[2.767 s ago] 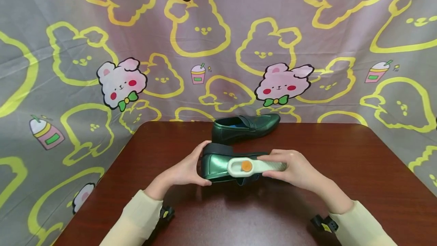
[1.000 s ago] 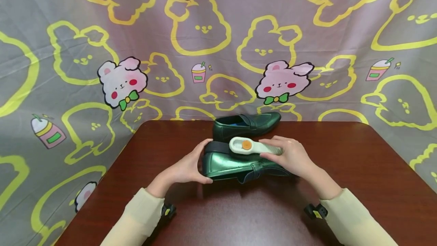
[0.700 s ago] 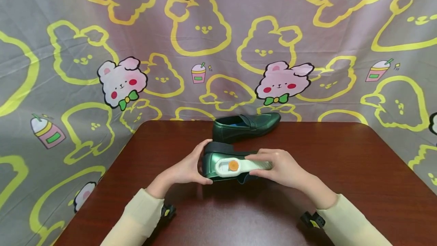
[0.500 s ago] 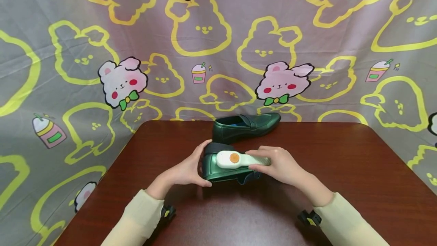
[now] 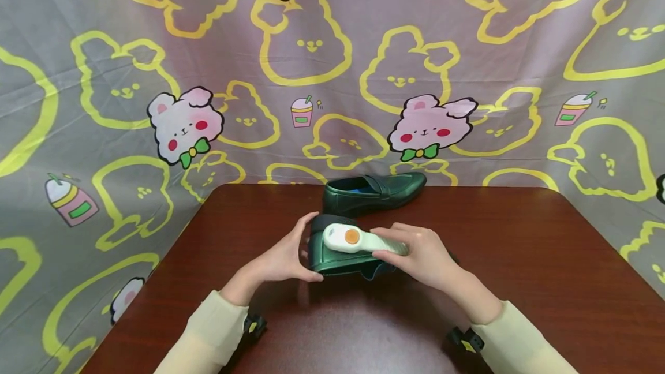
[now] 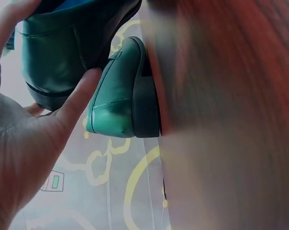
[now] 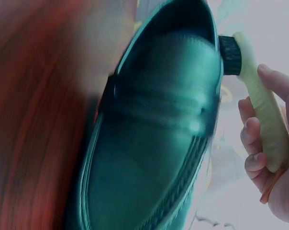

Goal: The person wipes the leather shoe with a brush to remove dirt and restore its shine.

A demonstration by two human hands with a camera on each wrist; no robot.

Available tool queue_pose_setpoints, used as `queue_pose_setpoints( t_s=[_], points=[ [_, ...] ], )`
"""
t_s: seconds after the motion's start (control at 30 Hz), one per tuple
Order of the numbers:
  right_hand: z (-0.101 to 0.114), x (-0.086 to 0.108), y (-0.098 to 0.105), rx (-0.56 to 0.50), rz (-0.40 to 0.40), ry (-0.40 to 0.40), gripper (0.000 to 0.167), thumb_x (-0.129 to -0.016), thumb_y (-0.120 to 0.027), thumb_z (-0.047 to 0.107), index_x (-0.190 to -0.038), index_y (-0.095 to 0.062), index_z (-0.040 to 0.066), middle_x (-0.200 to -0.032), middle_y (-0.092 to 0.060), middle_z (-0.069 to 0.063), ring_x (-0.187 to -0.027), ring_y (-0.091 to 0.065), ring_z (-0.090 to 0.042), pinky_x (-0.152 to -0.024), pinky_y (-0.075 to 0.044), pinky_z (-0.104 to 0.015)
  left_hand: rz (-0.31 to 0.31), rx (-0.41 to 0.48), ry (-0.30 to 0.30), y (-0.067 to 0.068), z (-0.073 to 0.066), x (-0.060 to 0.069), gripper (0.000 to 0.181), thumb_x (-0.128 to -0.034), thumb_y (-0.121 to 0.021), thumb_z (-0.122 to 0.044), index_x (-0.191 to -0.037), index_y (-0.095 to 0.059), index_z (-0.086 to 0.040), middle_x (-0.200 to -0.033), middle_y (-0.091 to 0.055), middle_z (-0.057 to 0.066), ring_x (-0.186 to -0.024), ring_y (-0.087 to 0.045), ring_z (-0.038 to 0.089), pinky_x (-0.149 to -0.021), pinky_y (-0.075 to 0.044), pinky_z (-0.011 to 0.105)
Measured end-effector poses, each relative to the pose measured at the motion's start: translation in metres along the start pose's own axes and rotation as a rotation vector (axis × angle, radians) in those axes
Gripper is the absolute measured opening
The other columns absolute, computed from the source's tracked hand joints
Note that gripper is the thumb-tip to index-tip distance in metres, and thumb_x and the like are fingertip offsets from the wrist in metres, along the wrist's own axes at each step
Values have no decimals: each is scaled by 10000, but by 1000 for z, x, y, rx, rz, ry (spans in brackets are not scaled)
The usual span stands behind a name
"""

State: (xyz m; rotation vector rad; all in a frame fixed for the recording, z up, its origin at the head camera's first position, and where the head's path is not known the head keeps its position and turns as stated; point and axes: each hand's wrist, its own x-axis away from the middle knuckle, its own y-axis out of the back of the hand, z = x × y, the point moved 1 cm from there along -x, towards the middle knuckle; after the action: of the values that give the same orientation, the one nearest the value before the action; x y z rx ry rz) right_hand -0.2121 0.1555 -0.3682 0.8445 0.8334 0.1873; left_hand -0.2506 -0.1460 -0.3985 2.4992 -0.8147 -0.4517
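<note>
A green leather loafer is tipped on its side, its sole facing away and its opening toward me. My left hand grips its heel end, thumb on the near side and fingers at the far side. In my right hand is a pale green shoe brush with an orange button, held by its handle. The right wrist view shows the dark bristles against the loafer's side. My right hand and the brush hide much of the toe half in the head view.
A second, matching green loafer stands upright behind the held one, near the far edge of the brown table. A patterned cloth hangs behind and beside the table.
The brush has moved back and forth across the loafer's side, up by the sole edge and down again, and sits now closer to the heel. My left hand stays put.
</note>
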Motion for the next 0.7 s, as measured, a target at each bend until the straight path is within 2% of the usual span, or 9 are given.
queue_pose_setpoints(
  t_s=[0.13, 0.23, 0.37, 0.5, 0.6, 0.7],
  points=[
    [8, -1, -5, 14, 25, 44, 386, -819, -779, 383, -1165, -716, 222, -852, -578, 152, -673, -487, -22, -548, -405, -212, -7, 1, -23, 1, 0, -1, 1184, -644, -918, -126, -1503, -102, -116, -1373, -372, 108, -1137, -535, 254, -887, -493, 324],
    [4, 0, -5, 35, 24, 23, 388, -824, -777, 368, -1175, -712, 216, -833, -571, 144, -664, -477, -32, -544, -398, -218, -7, 7, -26, 1, 1, 0, 1170, -649, -917, -132, -1498, -112, -132, -1386, -366, 104, -1161, -532, 251, -911, -479, 323],
    [-9, 1, -1, 88, -18, -36, 380, -824, -786, 320, -1175, -713, 196, -801, -566, 124, -655, -463, -56, -544, -380, -241, -4, 19, -14, 0, 2, 2, 1152, -663, -909, -132, -1495, -111, -117, -1395, -359, 104, -1181, -526, 255, -929, -466, 323],
    [-15, 0, 1, 143, -83, -59, 376, -808, -800, 306, -1155, -724, 181, -773, -557, 105, -629, -448, -68, -524, -356, -249, -4, 35, -7, -1, 2, 3, 1143, -672, -903, -120, -1496, -112, -110, -1386, -361, 111, -1159, -530, 271, -902, -483, 328],
    [-7, -2, 1, 115, -106, -25, 395, -786, -822, 290, -1153, -723, 184, -775, -550, 111, -630, -453, -60, -519, -366, -238, -7, 49, -20, -1, 2, 2, 1142, -671, -902, -113, -1501, -118, -138, -1398, -343, 105, -1148, -521, 281, -860, -509, 336],
    [7, -6, -2, 74, -95, 49, 417, -768, -837, 283, -1157, -719, 188, -772, -539, 114, -629, -457, -43, -515, -379, -216, -13, 54, -44, -1, 3, 1, 1144, -665, -905, -109, -1502, -128, -169, -1409, -316, 98, -1143, -508, 282, -824, -526, 340]
  ],
)
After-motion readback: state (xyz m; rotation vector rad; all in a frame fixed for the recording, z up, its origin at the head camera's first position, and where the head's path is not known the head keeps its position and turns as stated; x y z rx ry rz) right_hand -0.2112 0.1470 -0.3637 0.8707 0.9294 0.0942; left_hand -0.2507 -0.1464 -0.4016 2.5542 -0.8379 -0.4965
